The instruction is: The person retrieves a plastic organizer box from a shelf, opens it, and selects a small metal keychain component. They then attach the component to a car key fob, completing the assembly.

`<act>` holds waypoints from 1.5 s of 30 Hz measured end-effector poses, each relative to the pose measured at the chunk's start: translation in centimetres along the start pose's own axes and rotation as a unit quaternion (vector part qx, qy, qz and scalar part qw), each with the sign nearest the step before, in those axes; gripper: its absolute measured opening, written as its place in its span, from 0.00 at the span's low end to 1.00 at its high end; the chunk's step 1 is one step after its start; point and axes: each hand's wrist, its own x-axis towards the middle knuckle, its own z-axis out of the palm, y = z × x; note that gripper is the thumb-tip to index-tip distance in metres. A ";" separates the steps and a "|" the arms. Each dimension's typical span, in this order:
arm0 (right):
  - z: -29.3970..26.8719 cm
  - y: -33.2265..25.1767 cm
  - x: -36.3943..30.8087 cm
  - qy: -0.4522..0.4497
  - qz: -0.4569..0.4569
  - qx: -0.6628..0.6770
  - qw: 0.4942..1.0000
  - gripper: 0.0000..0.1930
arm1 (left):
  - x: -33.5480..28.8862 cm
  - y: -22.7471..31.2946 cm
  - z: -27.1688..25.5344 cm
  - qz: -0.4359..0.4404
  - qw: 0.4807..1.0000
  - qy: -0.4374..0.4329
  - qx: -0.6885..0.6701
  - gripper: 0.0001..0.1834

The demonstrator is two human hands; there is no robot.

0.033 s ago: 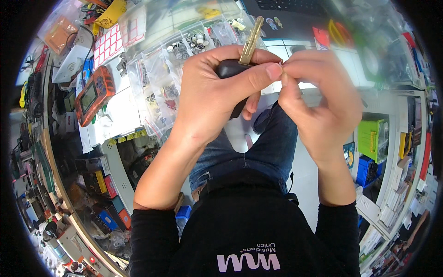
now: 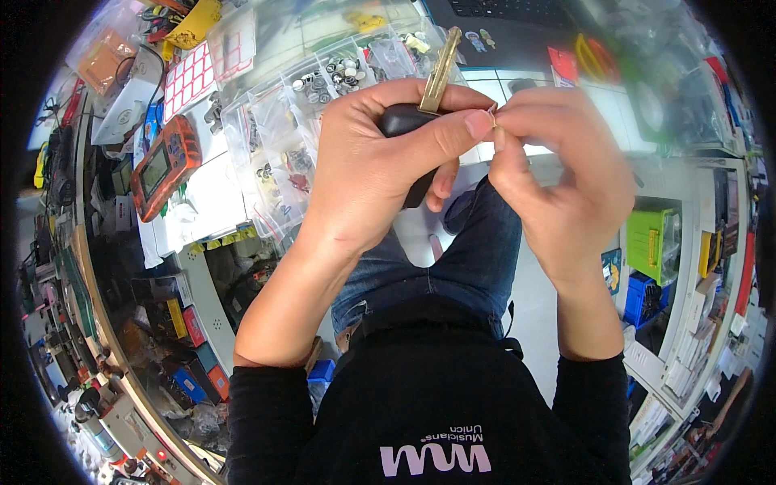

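My left hand [image 2: 380, 153] is closed round a car key with a black head [image 2: 402, 121] and a long brass-coloured blade [image 2: 441, 71] pointing up and away from me. Its thumb and index fingertip also meet at a tiny, thin, light metal piece [image 2: 492, 113]. The thumb and index finger of my right hand [image 2: 558, 153] pinch that same piece from the other side, so the fingertips of both hands nearly touch. Its exact kind is too small to tell. Part of the key head is hidden by the left palm and fingers.
Beyond my left hand sits a clear compartment box [image 2: 283, 101] of small parts. An orange handheld device with a screen [image 2: 166, 168] lies left of it. A dark keyboard [image 2: 501, 8] is at the far edge. Right, a green bin [image 2: 653, 242] and a blue bin [image 2: 643, 299] stand on shelves.
Slightly more of the tiny metal piece shows between the fingertips. Both hands and the car key stay almost in place.
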 end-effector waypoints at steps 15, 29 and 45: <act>-0.3 -0.4 -0.1 0.018 0.209 0.268 0.940 0.04 | 0.1 -0.7 -0.3 -0.062 0.981 -0.056 -0.176 0.11; -0.4 0.6 -0.3 0.038 0.326 0.432 0.840 0.06 | 0.3 -0.8 0.1 -0.066 0.987 -0.013 -0.146 0.10; -0.6 1.7 -0.7 0.050 0.325 0.533 0.780 0.06 | 0.6 -0.9 1.0 -0.028 0.992 0.006 -0.125 0.08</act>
